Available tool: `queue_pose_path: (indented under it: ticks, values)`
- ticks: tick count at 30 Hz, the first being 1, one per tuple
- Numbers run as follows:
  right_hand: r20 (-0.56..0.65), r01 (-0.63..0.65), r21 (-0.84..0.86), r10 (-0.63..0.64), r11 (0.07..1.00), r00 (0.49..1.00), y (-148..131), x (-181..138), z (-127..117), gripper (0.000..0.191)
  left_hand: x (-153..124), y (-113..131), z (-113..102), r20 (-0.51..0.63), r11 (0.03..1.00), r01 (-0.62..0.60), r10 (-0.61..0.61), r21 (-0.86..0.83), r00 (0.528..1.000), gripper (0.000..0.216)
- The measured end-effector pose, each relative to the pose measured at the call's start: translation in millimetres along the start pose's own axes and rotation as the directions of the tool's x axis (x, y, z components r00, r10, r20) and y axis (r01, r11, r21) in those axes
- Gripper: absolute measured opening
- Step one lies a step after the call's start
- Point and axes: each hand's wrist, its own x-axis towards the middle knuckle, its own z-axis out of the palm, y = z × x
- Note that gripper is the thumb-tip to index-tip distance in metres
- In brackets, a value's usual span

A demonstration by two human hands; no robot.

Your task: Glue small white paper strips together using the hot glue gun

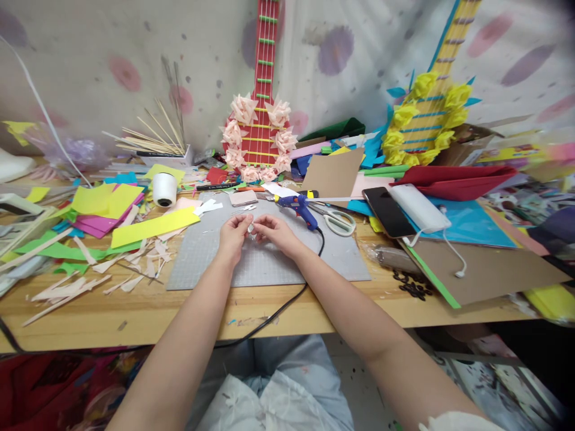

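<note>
Both of my hands meet above the grey cutting mat [274, 266], fingertips almost touching. My left hand [234, 238] is closed in a pinch on a small white piece [250, 228] that looks like paper. My right hand [277, 233] pinches the same piece from the other side; its exact shape is too small to tell. Just beyond my right hand lies a blue hot glue gun [300, 209] with its black cord running down past the table edge. Scissors [338, 221] with pale handles rest right of it. White paper strips [209, 207] and tweezers [244, 209] lie beyond my left hand.
A red paper guitar [261, 134] with pink flowers and a yellow one [422, 129] lean on the wall. Paper scraps [148, 254] and yellow sheets [155, 227] crowd the left, beside white thread [164, 190]. A phone [388, 211], power bank [420, 208] and cardboard [485, 269] lie right.
</note>
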Motion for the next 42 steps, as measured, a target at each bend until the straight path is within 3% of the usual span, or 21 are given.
queue_pose_path:
  ticks: [4,7,13,25,31,35,42]
  values:
    - [-0.035,0.100,-0.142,-0.106,0.985,0.994,7,4,5,0.019,0,-2,0,0.001,1.000,-0.001,0.001,0.019,1.000,0.033]
    - [-0.043,0.107,-0.183,-0.117,0.977,0.992,8,4,6,0.017,0,-2,0,0.015,1.000,0.013,-0.013,0.025,1.000,0.035]
    - [-0.023,-0.004,-0.028,0.004,1.000,1.000,1,0,2,0.027,-1,7,-1,0.129,0.989,0.089,-0.073,-0.119,0.989,0.041]
    - [0.022,-0.020,0.000,0.020,1.000,1.000,4,0,-1,0.032,-3,2,1,0.106,0.999,0.030,-0.026,-0.040,0.994,0.038]
    - [0.037,-0.033,-0.009,0.033,0.999,0.999,6,1,1,0.026,-2,3,1,-0.045,0.999,-0.008,0.006,-0.048,0.999,0.043]
    - [0.030,-0.041,-0.008,0.041,0.999,0.999,8,2,2,0.023,0,2,1,-0.083,0.999,-0.015,0.012,-0.039,0.996,0.045]
    - [-0.008,0.018,-0.025,-0.018,1.000,1.000,9,2,2,0.025,-3,7,2,-0.014,0.999,0.041,-0.041,0.003,0.999,0.056]
